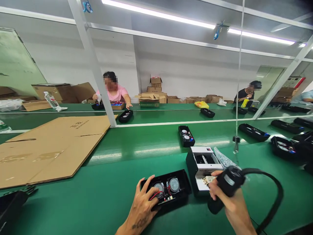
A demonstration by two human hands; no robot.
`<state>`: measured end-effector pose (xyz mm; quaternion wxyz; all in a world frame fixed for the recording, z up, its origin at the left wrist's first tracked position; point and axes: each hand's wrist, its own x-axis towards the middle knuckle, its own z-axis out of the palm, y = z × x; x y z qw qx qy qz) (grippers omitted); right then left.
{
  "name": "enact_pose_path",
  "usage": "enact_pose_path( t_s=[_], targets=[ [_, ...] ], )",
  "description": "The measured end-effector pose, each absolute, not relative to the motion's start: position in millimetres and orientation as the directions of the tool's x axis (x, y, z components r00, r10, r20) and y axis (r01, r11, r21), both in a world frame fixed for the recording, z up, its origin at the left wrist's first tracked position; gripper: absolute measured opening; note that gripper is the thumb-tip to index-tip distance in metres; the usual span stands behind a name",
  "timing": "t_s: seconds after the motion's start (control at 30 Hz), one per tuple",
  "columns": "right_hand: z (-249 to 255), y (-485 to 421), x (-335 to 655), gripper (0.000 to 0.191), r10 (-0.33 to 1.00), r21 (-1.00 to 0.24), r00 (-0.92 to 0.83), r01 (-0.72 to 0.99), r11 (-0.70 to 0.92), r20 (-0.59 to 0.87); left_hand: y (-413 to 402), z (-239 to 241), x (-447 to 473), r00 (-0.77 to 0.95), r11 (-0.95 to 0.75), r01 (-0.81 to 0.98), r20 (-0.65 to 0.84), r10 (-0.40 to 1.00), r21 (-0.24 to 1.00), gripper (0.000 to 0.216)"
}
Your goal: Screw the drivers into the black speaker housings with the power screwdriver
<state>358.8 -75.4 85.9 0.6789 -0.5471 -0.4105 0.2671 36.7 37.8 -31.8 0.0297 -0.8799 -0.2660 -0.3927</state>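
My left hand rests on the near left end of an open black speaker housing that lies on the green belt, with two round drivers and red wires inside. My right hand grips a black electric screwdriver whose thick cable loops off to the right. The tool sits just right of the housing, in front of a small white box with a black side and small parts inside.
A flat cardboard sheet covers the belt at left. Another open speaker housing lies farther up, with more black housings at right. Two other people sit at the far side among cardboard boxes. A white post slants up.
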Motion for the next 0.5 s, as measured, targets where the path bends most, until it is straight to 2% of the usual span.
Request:
enact_pose_path(
  t_s=[0.1,0.17,0.2,0.3,0.4,0.5],
  targets=[
    [90,-80,345,0.029,0.816,-0.902,0.451,-0.056,0.429,0.36,35,-25,37,0.562,-0.853,0.504,0.699,0.442,0.134,0.03],
    [95,-79,332,0.017,0.791,-0.859,0.412,-0.033,0.51,0.453,34,-22,37,0.562,-0.853,0.51,0.706,0.43,0.113,0.029],
    [97,-77,324,0.016,0.768,-0.84,0.411,-0.006,0.542,0.492,33,-21,37,0.563,-0.852,0.513,0.707,0.428,0.107,0.029],
    [98,-67,301,0.026,0.715,-0.778,0.394,0.004,0.628,0.578,33,-21,37,0.565,-0.85,0.514,0.699,0.438,0.117,0.028],
    [94,-58,285,0.019,0.73,-0.756,0.343,-0.081,0.65,0.591,33,-23,37,0.562,-0.853,0.501,0.696,0.447,0.143,0.03],
    [86,-54,280,0.007,0.744,-0.765,0.323,-0.085,0.638,0.585,34,-26,37,0.557,-0.856,0.492,0.698,0.45,0.16,0.028]
  ],
)
